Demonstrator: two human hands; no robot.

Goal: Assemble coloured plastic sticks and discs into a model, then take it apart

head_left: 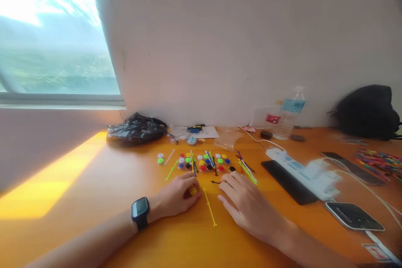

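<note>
My left hand [184, 194], with a watch [140, 210] on its wrist, is closed around a small round yellow piece [192, 190] resting near the wooden table [150, 243]. A yellow arrow-shaped stick [210, 207] lies flat between my two hands. My right hand [243, 201] rests low over the table, its thumb apart from the bent fingers. Under its fingertips a dark arrow-shaped stick [215, 182] pokes out, partly hidden. Beyond both hands are coloured round pieces [202, 168] in rows and several arrow sticks [171, 170] in green, white, blue, yellow and black.
At the back left lies a black plastic bag [136, 129]; papers [207, 132] lie beside it. A water bottle [285, 119] stands by the wall. On the right are a white power strip [303, 173], a black phone [287, 182], cables and a black bag [367, 111].
</note>
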